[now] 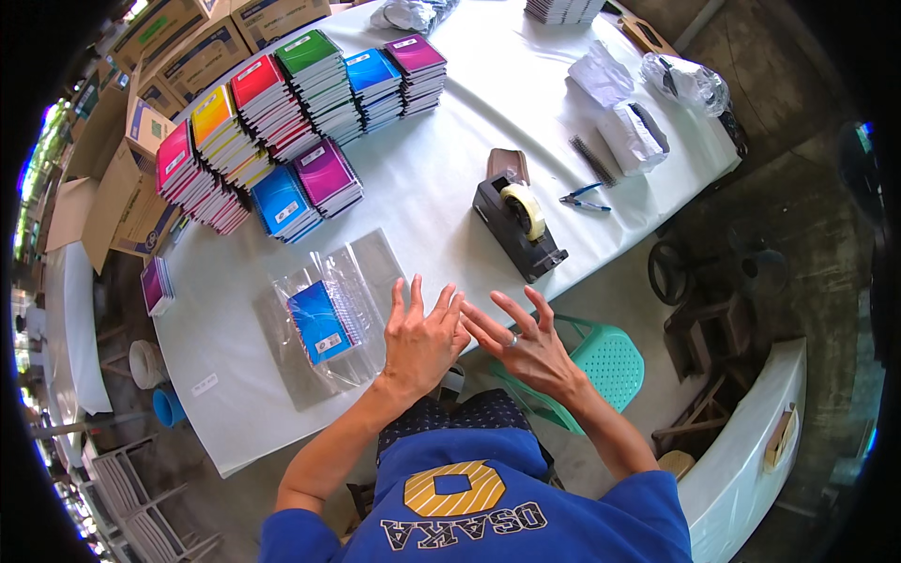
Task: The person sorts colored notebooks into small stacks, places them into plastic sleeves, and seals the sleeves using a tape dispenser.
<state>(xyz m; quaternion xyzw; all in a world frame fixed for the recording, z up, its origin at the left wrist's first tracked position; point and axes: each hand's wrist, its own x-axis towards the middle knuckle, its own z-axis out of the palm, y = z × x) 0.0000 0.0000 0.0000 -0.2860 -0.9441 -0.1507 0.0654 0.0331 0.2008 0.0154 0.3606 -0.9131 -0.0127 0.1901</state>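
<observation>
My left hand (419,336) is raised over the table's near edge, fingers stretched out and apart, holding nothing. Close beside it on the right, my right hand (526,342) is also spread, with a ring on one finger; the two hands nearly meet at the fingertips. Left of my left hand lies a blue spiral notebook (317,321) with clear plastic bags (361,368) around it; whether it is inside one I cannot tell. Beyond my right hand stands a black tape dispenser (511,225) with a roll of tape (526,212).
Stacks of colored notebooks (310,56) fill the table's far left, beside cardboard boxes (192,61). Blue-handled pliers (586,198), wire spirals (593,161) and a white-wrapped package (633,139) lie at right. A green plastic stool (608,364) stands near my right arm.
</observation>
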